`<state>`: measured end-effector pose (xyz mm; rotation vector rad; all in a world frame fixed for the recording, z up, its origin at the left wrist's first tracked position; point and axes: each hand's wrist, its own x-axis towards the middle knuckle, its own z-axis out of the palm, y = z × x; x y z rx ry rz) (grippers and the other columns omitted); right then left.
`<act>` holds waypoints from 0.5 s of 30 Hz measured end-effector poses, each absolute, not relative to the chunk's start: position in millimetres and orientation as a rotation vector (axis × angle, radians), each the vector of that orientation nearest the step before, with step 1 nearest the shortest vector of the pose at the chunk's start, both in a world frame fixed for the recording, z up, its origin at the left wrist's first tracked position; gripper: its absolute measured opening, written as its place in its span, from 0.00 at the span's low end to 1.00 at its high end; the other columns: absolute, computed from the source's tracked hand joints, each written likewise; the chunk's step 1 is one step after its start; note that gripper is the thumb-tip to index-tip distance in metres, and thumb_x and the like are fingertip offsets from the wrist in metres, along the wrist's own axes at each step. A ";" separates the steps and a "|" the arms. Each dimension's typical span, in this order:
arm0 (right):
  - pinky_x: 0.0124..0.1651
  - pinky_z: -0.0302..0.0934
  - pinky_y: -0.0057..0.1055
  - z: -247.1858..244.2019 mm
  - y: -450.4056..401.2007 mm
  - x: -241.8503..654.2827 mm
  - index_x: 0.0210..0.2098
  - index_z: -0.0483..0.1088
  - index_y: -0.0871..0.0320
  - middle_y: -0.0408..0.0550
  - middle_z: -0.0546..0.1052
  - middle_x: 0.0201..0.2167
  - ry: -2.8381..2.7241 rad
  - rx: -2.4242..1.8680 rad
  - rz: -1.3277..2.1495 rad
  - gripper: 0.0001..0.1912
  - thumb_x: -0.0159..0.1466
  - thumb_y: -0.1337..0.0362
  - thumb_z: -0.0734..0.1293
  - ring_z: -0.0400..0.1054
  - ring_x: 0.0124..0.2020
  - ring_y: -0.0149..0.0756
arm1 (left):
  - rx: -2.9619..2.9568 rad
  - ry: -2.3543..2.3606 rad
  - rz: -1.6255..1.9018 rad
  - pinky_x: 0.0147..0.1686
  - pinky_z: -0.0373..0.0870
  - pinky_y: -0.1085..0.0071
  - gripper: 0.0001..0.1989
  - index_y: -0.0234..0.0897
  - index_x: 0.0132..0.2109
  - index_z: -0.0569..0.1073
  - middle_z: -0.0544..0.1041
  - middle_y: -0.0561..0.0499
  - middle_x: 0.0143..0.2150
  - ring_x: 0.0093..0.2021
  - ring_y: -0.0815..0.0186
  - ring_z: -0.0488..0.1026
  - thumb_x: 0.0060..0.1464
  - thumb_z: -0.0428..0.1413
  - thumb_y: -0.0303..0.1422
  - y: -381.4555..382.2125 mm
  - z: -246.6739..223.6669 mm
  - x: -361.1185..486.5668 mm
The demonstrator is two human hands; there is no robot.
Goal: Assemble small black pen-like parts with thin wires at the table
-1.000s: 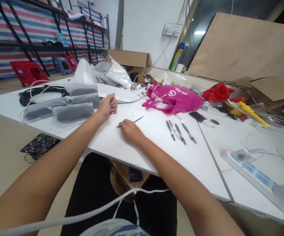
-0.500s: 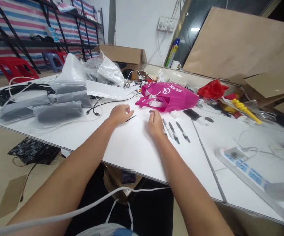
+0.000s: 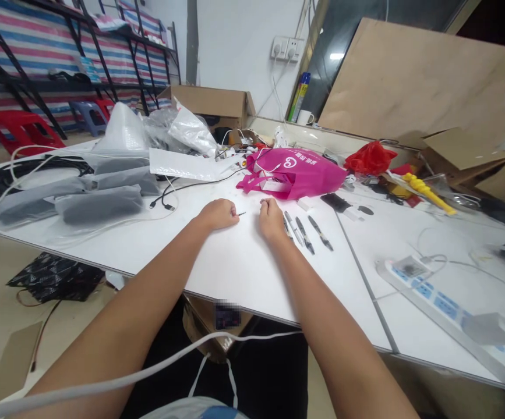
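My left hand (image 3: 221, 214) is closed just above the white table (image 3: 230, 267), and the dark tip of a thin pen refill (image 3: 242, 213) pokes out from its fingers. A short gap away, my right hand (image 3: 270, 216) is closed with thumb and forefinger together. Something small and dark shows at those fingertips, too little of it to name. Several pens lie beside the right hand: a dark pen (image 3: 321, 234) farthest right, another dark pen (image 3: 305, 235), a lighter silvery pen (image 3: 294, 228), and one partly hidden by the hand.
Behind the hands sits a pink bag (image 3: 308, 173). Wrapped grey packages (image 3: 99, 203) and a black cable (image 3: 165, 201) are on the left. At right are a power strip (image 3: 435, 305), a red plastic bag (image 3: 369, 157) and a yellow twisted object (image 3: 427, 192).
The left fingers have closed around the thin refill, which showed longer beside them before. The right hand keeps its pinch. The whole view has shifted slightly.
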<state>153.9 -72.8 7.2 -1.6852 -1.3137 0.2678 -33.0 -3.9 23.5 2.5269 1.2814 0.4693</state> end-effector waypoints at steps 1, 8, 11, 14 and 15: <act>0.55 0.61 0.37 7.4 -73.2 154.6 0.49 0.74 0.61 0.59 0.81 0.48 -1.322 -1.727 0.291 0.18 0.72 0.63 0.55 0.72 0.49 0.45 | 2.546 1.260 0.473 0.36 0.65 0.63 0.08 0.40 0.35 0.80 0.83 0.44 0.38 0.38 0.54 0.76 0.49 0.58 0.37 -6.0 22.8 -31.5; 0.41 0.58 0.34 15.0 -80.1 162.5 0.33 0.78 0.60 0.55 0.81 0.33 -1.391 -1.914 0.419 0.17 0.69 0.57 0.63 0.72 0.36 0.41 | 2.634 1.148 0.538 0.39 0.66 0.62 0.07 0.39 0.34 0.78 0.82 0.43 0.40 0.41 0.54 0.77 0.53 0.56 0.36 -12.5 18.0 -21.4; 0.31 0.53 0.31 19.9 -83.8 161.1 0.29 0.78 0.60 0.44 0.71 0.19 -1.248 -1.841 0.674 0.18 0.67 0.52 0.69 0.62 0.23 0.33 | 2.540 1.133 0.651 0.38 0.65 0.64 0.07 0.39 0.34 0.77 0.81 0.45 0.38 0.39 0.57 0.76 0.54 0.56 0.36 -15.1 17.9 -17.6; 0.23 0.43 0.29 22.3 -85.3 153.1 0.33 0.77 0.59 0.34 0.58 0.14 -1.047 -1.597 0.945 0.14 0.67 0.54 0.69 0.49 0.17 0.27 | 2.423 1.100 0.758 0.35 0.62 0.65 0.08 0.39 0.33 0.75 0.77 0.49 0.34 0.34 0.60 0.72 0.54 0.57 0.38 -20.4 16.9 -13.1; 0.21 0.40 0.29 22.3 -85.2 149.6 0.33 0.75 0.58 0.32 0.56 0.14 -0.990 -1.515 1.002 0.12 0.66 0.55 0.70 0.46 0.16 0.26 | 2.391 1.091 0.787 0.34 0.61 0.65 0.08 0.40 0.32 0.74 0.75 0.50 0.32 0.33 0.62 0.71 0.55 0.57 0.39 -22.3 16.1 -11.6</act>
